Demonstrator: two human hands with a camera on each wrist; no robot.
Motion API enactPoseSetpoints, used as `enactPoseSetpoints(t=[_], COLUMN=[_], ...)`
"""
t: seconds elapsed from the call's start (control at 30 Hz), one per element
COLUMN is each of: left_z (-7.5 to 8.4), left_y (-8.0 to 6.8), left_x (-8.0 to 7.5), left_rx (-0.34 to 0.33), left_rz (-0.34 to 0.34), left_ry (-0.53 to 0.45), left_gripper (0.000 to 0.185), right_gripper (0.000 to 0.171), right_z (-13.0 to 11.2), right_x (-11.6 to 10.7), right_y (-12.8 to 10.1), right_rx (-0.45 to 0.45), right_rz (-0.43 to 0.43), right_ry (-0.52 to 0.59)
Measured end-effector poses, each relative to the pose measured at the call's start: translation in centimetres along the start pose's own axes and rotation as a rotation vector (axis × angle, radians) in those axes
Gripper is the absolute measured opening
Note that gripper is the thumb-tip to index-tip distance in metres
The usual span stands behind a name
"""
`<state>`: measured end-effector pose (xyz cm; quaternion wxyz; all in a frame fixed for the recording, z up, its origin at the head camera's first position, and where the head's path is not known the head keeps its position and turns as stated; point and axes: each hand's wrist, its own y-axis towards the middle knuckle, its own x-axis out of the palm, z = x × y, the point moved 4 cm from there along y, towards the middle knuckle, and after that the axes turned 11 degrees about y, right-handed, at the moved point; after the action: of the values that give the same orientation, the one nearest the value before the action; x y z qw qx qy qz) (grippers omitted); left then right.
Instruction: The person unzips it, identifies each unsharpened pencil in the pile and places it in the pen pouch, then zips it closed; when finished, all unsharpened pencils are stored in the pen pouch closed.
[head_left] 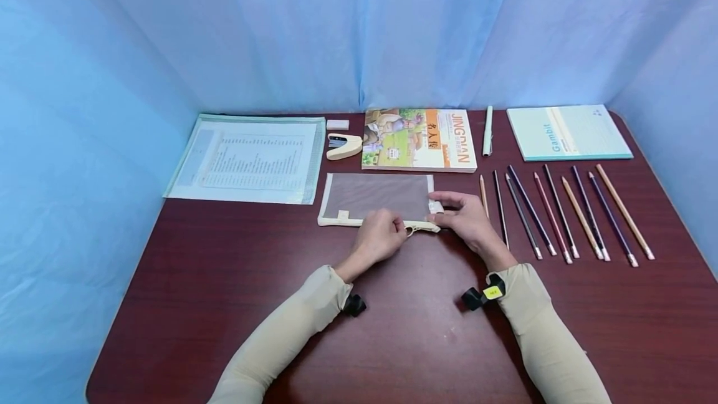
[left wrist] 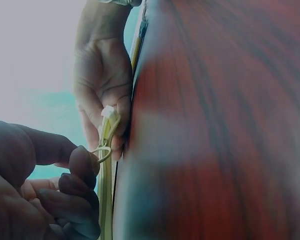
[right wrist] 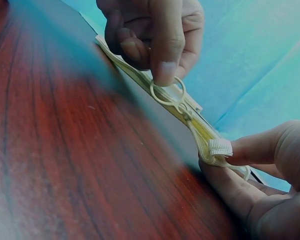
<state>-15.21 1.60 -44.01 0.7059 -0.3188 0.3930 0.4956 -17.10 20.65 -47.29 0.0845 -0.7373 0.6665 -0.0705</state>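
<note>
Pouch (head_left: 377,198) is lying flat on the table (head_left: 224,279), just beyond both our hands, zipper edge toward us. Our left hand (head_left: 379,237) is pinching the zipper ring (right wrist: 168,92) between thumb and forefinger. Our right hand (head_left: 463,217) is clamping the pouch's end tab (right wrist: 220,147) just right of that ring, fingers curled round the corner. To do this cleanly, we judge: keep the right hand anchoring the corner, pull the ring straight along the zipper line and low to the table, no twisting, so the mesh is not bunching. Pencils (head_left: 561,214) are lying to the right of the right hand.
</note>
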Motion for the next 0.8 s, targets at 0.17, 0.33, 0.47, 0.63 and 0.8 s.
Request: enactPoseSetpoints(t=[0.17,0.33,0.47,0.63,0.8], left_z=[-1.1,-2.5,-3.8,-5.4,-7.0], left_y=[-0.2,-0.7,-1.1,-1.5,-1.8], left_x=[-0.7,-1.4,-2.0,-3.0,-4.0], left_rx=[0.006,0.0,-0.015,-0.023,-0.06], left_rz=[0.037,0.055,0.062,0.083,0.109], left_ry=[0.021,-0.015,-0.046,-0.054,-0.03], left_gripper=[0.013,0.013,0.012,0.013,0.014], right_gripper=[0.054,0.054,0.054,0.055,0.055], right_z=[0.2,0.4,0.5,0.5,0.5], right_x=[0.0,0.0,0.0,-0.1,-0.2], right_y=[0.2,0.2,0.2,0.2,0.3], right_rx=[-0.001,0.005,0.008,0.011,0.005], right_rz=[0.01,0.014,0.007,0.001,0.0], right_ry=[-0.013,-0.014,-0.009,0.008,0.016])
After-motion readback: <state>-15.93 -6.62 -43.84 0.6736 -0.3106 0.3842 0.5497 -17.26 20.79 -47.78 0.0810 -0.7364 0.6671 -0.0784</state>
